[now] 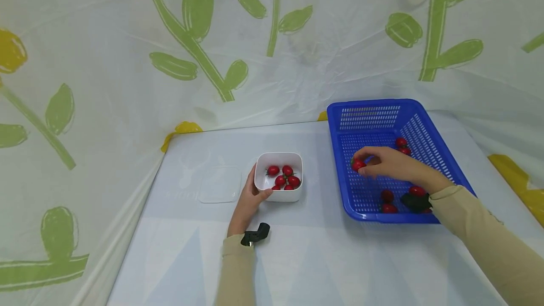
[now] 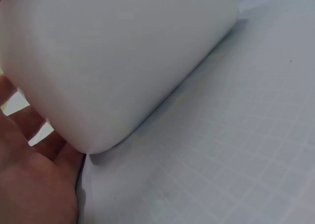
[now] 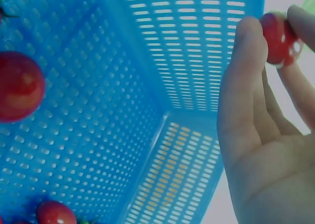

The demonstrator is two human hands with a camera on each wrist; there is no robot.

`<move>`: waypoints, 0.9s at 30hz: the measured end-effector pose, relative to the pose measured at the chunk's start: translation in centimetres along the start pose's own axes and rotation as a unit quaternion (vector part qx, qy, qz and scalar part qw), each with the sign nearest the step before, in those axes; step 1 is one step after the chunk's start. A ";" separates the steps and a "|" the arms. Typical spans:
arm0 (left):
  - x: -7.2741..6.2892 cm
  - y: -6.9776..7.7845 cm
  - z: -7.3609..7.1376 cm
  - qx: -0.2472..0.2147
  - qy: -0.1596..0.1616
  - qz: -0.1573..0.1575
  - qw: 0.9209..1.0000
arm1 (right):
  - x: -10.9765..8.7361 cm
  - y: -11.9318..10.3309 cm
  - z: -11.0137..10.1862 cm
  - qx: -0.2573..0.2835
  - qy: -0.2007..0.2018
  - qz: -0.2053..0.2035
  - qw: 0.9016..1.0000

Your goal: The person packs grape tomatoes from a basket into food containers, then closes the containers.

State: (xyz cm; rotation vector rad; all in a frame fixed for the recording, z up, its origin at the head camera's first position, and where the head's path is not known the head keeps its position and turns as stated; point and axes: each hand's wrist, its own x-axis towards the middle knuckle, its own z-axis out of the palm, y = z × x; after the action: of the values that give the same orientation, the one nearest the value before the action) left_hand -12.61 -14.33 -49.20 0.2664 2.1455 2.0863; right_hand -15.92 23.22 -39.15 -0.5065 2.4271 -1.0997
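A small white square container (image 1: 278,196) stands on the table with several red cherry tomatoes (image 1: 280,181) inside. My left hand (image 1: 248,202) grips its left side, the thumb at the front rim and the fingers along the wall; in the left wrist view the container's wall (image 2: 113,61) hides part of those fingers. Over the blue basket (image 1: 333,155), my right hand (image 1: 388,162) pinches one cherry tomato (image 3: 280,39) between thumb and fingertips. More cherry tomatoes (image 1: 388,208) lie on the basket floor, near its front and right sides.
A clear flat lid (image 1: 220,184) lies on the table left of the container. The basket's slotted walls rise around the right hand. Behind the table hangs a flower-printed sheet (image 1: 297,84). Black wrist cameras sit on the left wrist (image 1: 255,235) and right wrist (image 1: 414,202).
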 end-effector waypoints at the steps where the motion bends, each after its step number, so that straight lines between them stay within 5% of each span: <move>1: 0.0 -0.1 0.0 0.001 0.000 0.001 1.000 | 0.0 -0.1 0.0 -0.004 0.007 -0.003 1.000; 11: 0.0 -0.5 -0.2 -0.017 -0.005 0.001 1.000 | -0.1 -2.7 0.3 -0.038 0.057 -0.016 0.998; 27: 0.1 -0.4 -0.3 -0.012 -0.007 0.007 1.000 | 1.8 -7.1 2.6 -0.002 0.109 -0.063 0.992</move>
State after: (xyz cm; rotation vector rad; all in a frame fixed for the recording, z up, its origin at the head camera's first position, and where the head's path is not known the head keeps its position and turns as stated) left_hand -12.74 -14.58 -49.63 0.2941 2.1142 2.1103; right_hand -15.01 16.36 -35.62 -0.5742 2.6153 -1.2610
